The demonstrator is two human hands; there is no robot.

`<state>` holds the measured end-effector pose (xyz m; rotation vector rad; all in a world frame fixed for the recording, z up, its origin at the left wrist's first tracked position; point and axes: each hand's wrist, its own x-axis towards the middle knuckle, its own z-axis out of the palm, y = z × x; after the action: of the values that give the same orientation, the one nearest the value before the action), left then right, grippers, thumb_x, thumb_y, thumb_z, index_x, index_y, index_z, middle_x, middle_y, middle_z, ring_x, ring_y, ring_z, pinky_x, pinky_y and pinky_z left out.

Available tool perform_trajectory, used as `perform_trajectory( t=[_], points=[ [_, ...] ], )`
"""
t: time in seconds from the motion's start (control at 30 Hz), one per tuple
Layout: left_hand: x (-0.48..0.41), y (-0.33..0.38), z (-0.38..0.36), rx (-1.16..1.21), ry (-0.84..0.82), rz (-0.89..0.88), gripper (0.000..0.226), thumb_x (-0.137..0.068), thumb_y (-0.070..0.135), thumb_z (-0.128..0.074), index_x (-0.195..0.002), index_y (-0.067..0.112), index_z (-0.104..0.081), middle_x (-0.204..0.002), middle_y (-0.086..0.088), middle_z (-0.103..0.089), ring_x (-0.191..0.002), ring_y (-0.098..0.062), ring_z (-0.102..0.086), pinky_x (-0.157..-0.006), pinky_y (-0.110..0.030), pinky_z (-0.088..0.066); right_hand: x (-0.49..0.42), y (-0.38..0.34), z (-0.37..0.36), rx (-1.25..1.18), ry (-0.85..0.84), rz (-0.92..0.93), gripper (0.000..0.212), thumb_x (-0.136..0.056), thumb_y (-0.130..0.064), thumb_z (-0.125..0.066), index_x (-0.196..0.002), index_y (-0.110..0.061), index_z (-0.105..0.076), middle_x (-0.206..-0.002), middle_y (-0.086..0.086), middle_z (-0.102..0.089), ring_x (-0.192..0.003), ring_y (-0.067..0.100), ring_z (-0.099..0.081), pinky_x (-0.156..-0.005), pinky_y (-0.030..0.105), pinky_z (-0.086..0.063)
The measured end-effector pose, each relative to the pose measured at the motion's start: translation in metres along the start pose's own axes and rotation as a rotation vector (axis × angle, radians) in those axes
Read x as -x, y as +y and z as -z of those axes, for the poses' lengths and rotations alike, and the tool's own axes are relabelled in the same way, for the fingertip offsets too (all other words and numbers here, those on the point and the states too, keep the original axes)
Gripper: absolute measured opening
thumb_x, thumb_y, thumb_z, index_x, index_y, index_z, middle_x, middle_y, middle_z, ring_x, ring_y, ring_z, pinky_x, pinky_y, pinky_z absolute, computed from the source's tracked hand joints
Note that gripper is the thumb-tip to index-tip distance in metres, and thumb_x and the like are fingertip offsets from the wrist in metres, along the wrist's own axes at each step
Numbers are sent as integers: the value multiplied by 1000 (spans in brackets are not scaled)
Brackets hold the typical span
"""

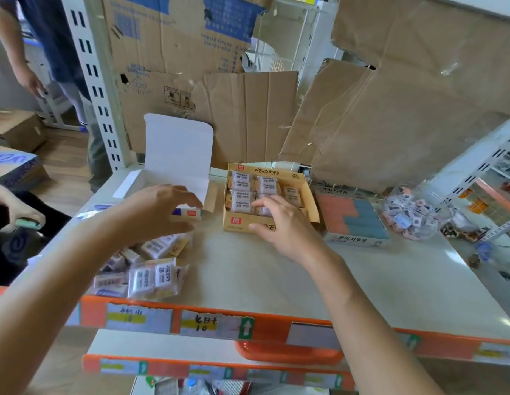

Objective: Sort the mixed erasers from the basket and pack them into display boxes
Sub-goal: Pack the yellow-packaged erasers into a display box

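Right hand (282,220) at 12 o'clock curls its fingers onto a wrapped eraser (263,210) in the tan display box (238,223); left hand (159,209) at 10, fingers loosely spread, empty; packs probably light with slippery film, so pinch the short edges.

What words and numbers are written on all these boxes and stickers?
"로버 지우개": on the pink-and-blue eraser box.
"2B": on the wrapped erasers in the tan display box.
Other print on that box, the shelf-edge labels and the cardboard sheets: too blurred to read.
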<state>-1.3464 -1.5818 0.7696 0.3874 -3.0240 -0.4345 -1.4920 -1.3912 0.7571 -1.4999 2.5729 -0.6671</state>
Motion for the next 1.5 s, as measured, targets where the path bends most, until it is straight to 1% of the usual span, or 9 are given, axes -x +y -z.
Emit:
perform_trajectory(
  t=[0.07,0.2,0.4,0.73,0.83,0.97,1.1,1.23,1.5],
  points=[
    [10,-7,0,-89,-92,-3,48,-80,33,-68,-126,31,-53,-125,12,-54,-93,-2,-47,-82,-11,-32,4,-5,-5,-15,29,12,38,-90,-31,-60,-124,-17,-53,-132,-1,-48,-119,14,-46,-91,23,-34],
    [23,-21,-5,-147,-179,-18,54,-79,34,-69,-130,33,-50,-134,11,-47,-120,-9,-40,-101,-26,-27,11,-13,-10,-79,65,39,30,-90,-26,-60,-119,-17,-57,-125,-2,-53,-117,14,-48,-95,27,-38],
    [24,-27,-9,-180,-277,-16,63,-81,32,-68,-137,35,-40,-143,8,-37,-133,-12,-29,-109,-31,-18,16,-22,-15,-83,105,64,29,-90,-24,-60,-117,-15,-59,-122,-2,-57,-114,13,-49,-86,17,-34],
    [18,-13,-17,-231,-31,-93,59,-76,53,-65,-129,38,-43,-125,16,-48,-116,-11,-43,-106,-27,-14,25,-32,-17,-209,173,42,25,-90,-20,-61,-114,-14,-62,-119,-2,-61,-111,10,-52,-87,14,-35],
    [14,-8,-17,-129,123,-152,58,-74,50,-68,-126,36,-48,-123,14,-53,-109,-9,-49,-101,-25,-18,23,-40,-24,-485,162,-68,26,-88,-17,-64,-113,-12,-63,-109,0,-66,-102,9,-60,-90,22,-47],
    [12,10,-14,-23,230,-258,57,-72,49,-69,-123,32,-52,-114,13,-55,-98,-3,-45,-93,-22,-21,21,-54,-32,-941,-26,-279,30,-87,-16,-64,-115,-7,-60,-94,6,-67,-81,17,-65,-76,27,-54],
    [13,20,-16,-31,212,-302,63,-73,50,-68,-129,30,-48,-120,13,-53,-108,-6,-45,-93,-20,-20,20,-60,-41,-1127,-30,-342,15,-87,-6,-64,-102,-5,-64,-87,6,-67,-72,16,-65,-64,25,-57],
    [15,2,-17,-27,63,-147,68,-80,40,-67,-139,29,-36,-133,9,-45,-117,-10,-44,-100,-22,-26,21,-50,-39,-1098,26,-378,11,-88,-4,-61,-93,-13,-65,-85,3,-68,-65,12,-66,-61,22,-56],
    [5,-13,-35,-194,-55,-53,60,-78,54,-62,-132,32,-46,-126,14,-55,-109,-8,-51,-95,-24,-24,22,-39,-33,-1115,52,-363,16,-89,0,-58,-101,-10,-62,-86,3,-68,-61,10,-66,-57,20,-55]
  ],
)
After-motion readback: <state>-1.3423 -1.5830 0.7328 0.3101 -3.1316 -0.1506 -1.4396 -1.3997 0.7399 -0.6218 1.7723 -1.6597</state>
